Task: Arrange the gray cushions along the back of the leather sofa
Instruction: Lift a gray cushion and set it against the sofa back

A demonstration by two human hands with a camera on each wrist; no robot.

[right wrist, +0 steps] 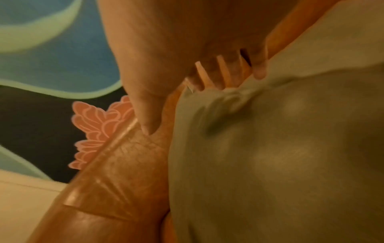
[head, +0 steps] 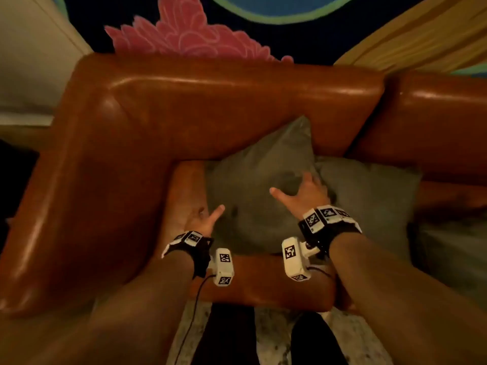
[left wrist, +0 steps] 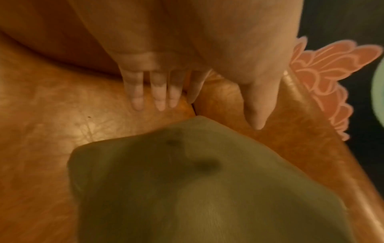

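Note:
A gray cushion leans on a corner against the back of the brown leather sofa. A second gray cushion lies just right of it on the seat. My left hand is at the first cushion's left edge, fingers straight, holding nothing. The left wrist view shows the left hand above the leather seat beside the cushion. My right hand is spread on the cushion's right side. In the right wrist view its fingers touch the cushion's edge, with the thumb apart.
The sofa's armrest runs down the left, and a second sofa section continues right. More gray fabric lies at the lower right. A mural wall with a pink flower stands behind. My legs are on the rug.

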